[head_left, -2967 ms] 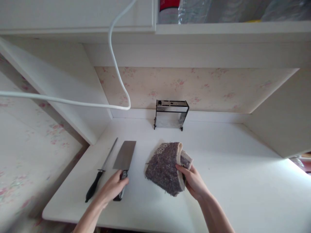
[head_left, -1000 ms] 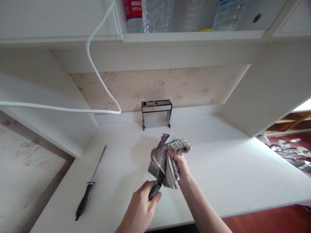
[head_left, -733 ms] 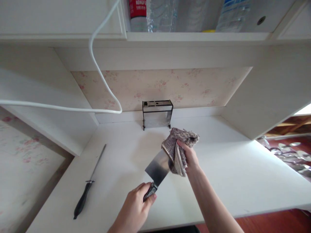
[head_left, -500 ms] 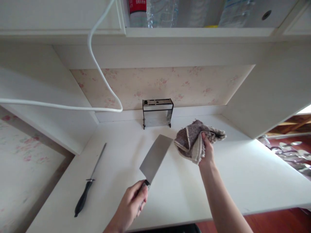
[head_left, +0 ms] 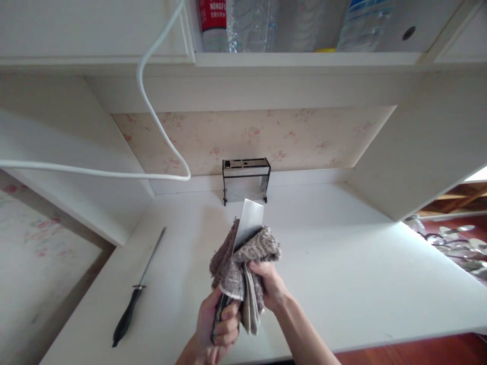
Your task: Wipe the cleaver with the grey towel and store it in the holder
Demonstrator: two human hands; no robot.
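My left hand [head_left: 216,324] is wrapped round the black handle of a cleaver [head_left: 251,219], whose blade points up and away from me. A grey-brown cloth [head_left: 230,276] is folded round the lower blade, on both faces, and hides that part. My right hand [head_left: 268,284] grips the cloth from the right, thumb on top. The upper blade sticks out bare above the cloth. To the left, a honing steel [head_left: 129,309] with a black handle lies on the white counter [head_left: 342,263].
A metal knife block [head_left: 246,182] stands against the back wall, just beyond the blade tip. A white cable [head_left: 152,116] hangs at upper left. Bottles [head_left: 251,23] sit on the shelf above. Past the counter's right edge are several shiny spoon-like utensils [head_left: 456,243].
My left hand has picked up the cleaver from the counter. The cloth moved off the blade to the right, then came back left and now wraps its lower part, near the handle.
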